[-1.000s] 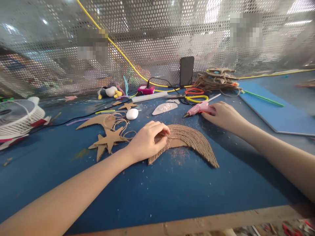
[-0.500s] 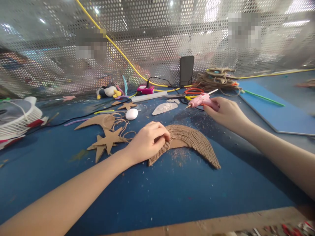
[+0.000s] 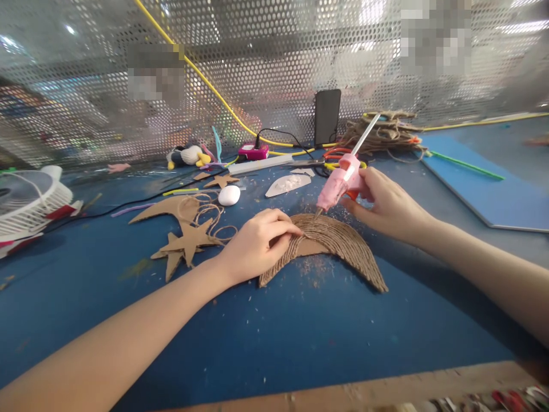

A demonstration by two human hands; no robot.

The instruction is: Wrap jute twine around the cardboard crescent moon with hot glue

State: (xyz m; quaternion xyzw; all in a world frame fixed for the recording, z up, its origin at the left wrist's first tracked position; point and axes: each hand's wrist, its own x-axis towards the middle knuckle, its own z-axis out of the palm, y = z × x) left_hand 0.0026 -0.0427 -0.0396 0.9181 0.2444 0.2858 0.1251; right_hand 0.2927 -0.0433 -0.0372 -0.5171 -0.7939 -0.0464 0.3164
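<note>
A cardboard crescent (image 3: 317, 247) lies on the blue table, covered with rows of brown twine (image 3: 347, 243) and bare along part of its inner edge. My left hand (image 3: 261, 243) rests over its left half, fingertips pinched together on the twine at the surface. In my right hand (image 3: 386, 203) is a pink hot glue gun (image 3: 332, 189) with a clear glue stick standing out of its back. Its nozzle points down at the top of the crescent, touching or just above the rows. Loose twine loops (image 3: 218, 213) lie left of my left hand.
Cardboard stars (image 3: 191, 243) and another cardboard crescent (image 3: 167, 209) lie at left, near a white egg-shaped piece (image 3: 229, 195). Behind are scissors (image 3: 338, 153), a pink box with a plug (image 3: 253, 151), a phone (image 3: 327, 117) and a twine bundle (image 3: 381, 134). A blue board (image 3: 489, 189) lies right.
My right hand has brought the glue gun left and tipped its nozzle down onto the crescent. My left hand stays on the crescent, its fingertips shifted slightly right.
</note>
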